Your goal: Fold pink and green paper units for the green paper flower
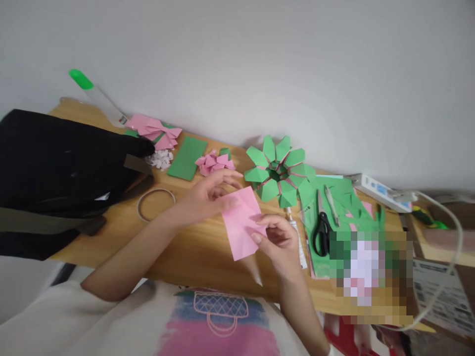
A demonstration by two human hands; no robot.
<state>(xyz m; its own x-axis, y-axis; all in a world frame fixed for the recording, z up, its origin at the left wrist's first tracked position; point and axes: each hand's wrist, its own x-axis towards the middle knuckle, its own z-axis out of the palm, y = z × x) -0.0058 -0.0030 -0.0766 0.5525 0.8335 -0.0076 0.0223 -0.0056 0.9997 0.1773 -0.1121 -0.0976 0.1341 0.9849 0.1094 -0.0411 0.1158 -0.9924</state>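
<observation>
A pink paper sheet (pixel 240 228) with faint creases is held up over the wooden table, in front of my body. My left hand (pixel 212 194) is at its upper left edge, the thumb on or behind the paper and the other fingers spread above it. My right hand (pixel 279 242) pinches the sheet's right edge between thumb and fingers. Behind the hands stands a green folded-paper ring of petals (pixel 278 170) with pink edges. Small folded pink pieces (pixel 214 162) lie to its left, beside a green paper rectangle (pixel 187 158).
Black scissors (pixel 322 233), a white cutter (pixel 331 203) and a glue tube (pixel 298 242) lie at right, by green sheets (pixel 319 267). A power strip (pixel 382 192) trails a cable. At left are a black bag (pixel 67 168) and a ring (pixel 140 203) on the table (pixel 185 257).
</observation>
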